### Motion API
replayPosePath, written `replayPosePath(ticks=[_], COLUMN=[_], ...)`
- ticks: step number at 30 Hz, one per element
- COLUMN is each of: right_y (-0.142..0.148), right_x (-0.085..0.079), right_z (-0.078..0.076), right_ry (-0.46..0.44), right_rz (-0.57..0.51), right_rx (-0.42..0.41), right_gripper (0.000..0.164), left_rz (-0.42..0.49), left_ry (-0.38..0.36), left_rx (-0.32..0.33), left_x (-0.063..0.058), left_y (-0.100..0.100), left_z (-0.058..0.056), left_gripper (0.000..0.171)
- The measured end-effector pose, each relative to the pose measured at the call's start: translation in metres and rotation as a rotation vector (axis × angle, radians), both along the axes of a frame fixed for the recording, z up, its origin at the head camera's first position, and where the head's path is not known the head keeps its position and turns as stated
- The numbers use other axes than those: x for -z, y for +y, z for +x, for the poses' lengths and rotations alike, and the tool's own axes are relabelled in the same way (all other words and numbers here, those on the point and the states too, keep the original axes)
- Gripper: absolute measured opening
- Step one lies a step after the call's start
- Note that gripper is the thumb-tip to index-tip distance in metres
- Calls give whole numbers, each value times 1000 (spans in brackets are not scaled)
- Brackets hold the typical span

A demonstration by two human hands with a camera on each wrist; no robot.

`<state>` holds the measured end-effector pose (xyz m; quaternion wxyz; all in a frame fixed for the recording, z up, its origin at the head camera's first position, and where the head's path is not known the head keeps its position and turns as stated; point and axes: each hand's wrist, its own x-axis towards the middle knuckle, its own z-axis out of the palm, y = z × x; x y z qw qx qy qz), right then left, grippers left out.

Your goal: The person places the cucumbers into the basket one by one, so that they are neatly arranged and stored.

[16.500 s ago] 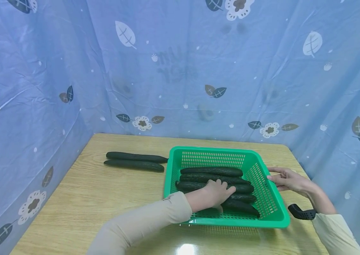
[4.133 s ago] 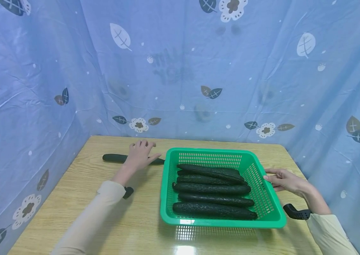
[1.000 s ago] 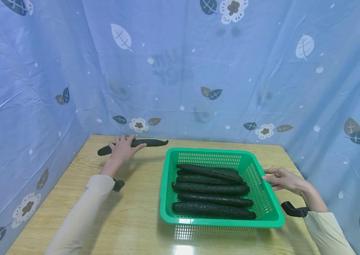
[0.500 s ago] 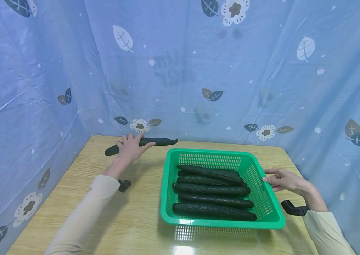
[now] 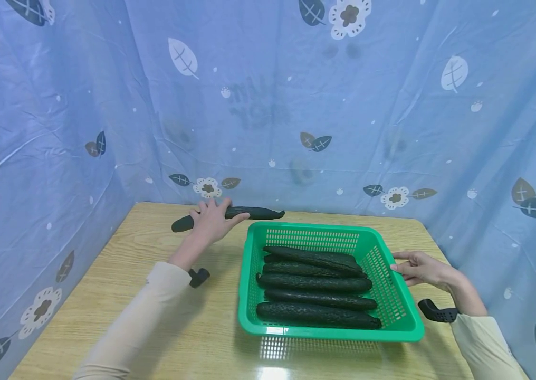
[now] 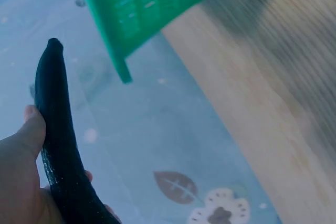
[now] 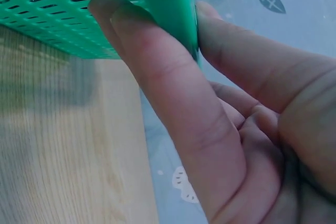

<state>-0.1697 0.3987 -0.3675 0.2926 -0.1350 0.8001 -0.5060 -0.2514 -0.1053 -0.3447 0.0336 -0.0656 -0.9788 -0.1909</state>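
Observation:
A long dark green cucumber is gripped in my left hand, held raised above the back of the table, left of the basket. In the left wrist view the thumb lies along one side of the cucumber and fingertips show on the other. My right hand pinches the right rim of the green plastic basket. The right wrist view shows the thumb and fingers on either side of that rim. Several cucumbers lie side by side in the basket, one slanting across others at the back.
The basket stands on a light wooden table. A blue curtain with leaf and flower prints closes off the back and both sides. Each wrist carries a black camera mount.
Earlier, two cucumbers lay left of the basket; one now slants inside it. My left hand has lifted the other and carries it rightward toward the basket. My right hand has stayed at the rim.

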Motion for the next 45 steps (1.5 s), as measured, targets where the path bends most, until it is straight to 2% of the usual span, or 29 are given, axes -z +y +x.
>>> replayPosePath(ticks=[15, 23, 30, 36, 45], right_y=[1, 4, 7, 9, 8], right_x=[-1, 0, 1, 2, 3], right_z=[0, 0, 0, 1, 1], right_ry=[13, 12, 20, 25, 12], right_rz=[-1, -9, -4, -12, -6], right_rx=[-30, -48, -53, -57, -50], right_gripper=[66, 66, 65, 65, 65], left_rz=[-35, -59, -79, -80, -115], left_ry=[10, 7, -9, -38, -24], left_rx=[94, 139, 165, 216, 249], left_x=[-16, -23, -23, -24, -19], left_y=[56, 86, 111, 128, 147], left_z=[11, 24, 32, 39, 48], left_gripper=[74, 79, 76, 74, 74])
